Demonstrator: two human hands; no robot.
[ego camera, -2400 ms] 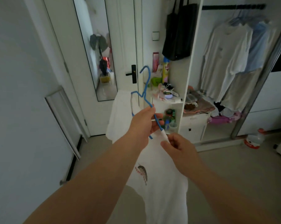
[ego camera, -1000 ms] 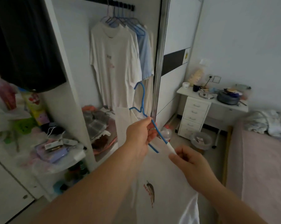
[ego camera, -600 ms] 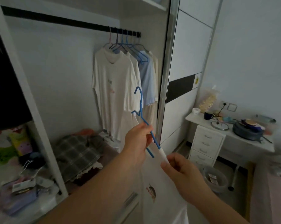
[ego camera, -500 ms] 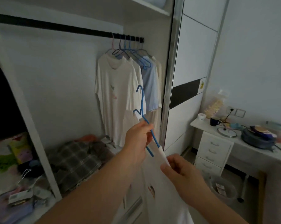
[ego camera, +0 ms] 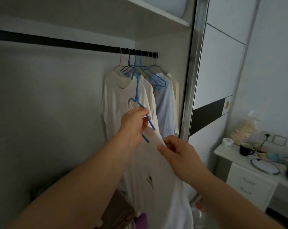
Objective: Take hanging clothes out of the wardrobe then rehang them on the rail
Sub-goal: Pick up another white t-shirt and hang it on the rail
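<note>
1 blue wire hanger (ego camera: pixel 137 95) w/ 1 white tee (ego camera: pixel 158 176) is held below the black rail (ego camera: pixel 57 42), hook up. Left hand (ego camera: pixel 133 125) fingers are curled on the hanger's arm; right hand (ego camera: pixel 178 152) pinches soft tee cloth. Approx. 6 thin hangers (ego camera: pixel 138 63) w/ pale shirts are bunched at the rail's right end.

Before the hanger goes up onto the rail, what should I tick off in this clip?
1. Left hand grips the blue hanger: ok.
2. Right hand pinches the white shirt at the hanger's end: ok.
3. Hook points up toward the rail: ok.
4. Bare rail left of the hung clothes: ok.
5. Shirt seated on both hanger shoulders: cannot tell.
6. Hook on the rail: not ok, not yet.
</note>
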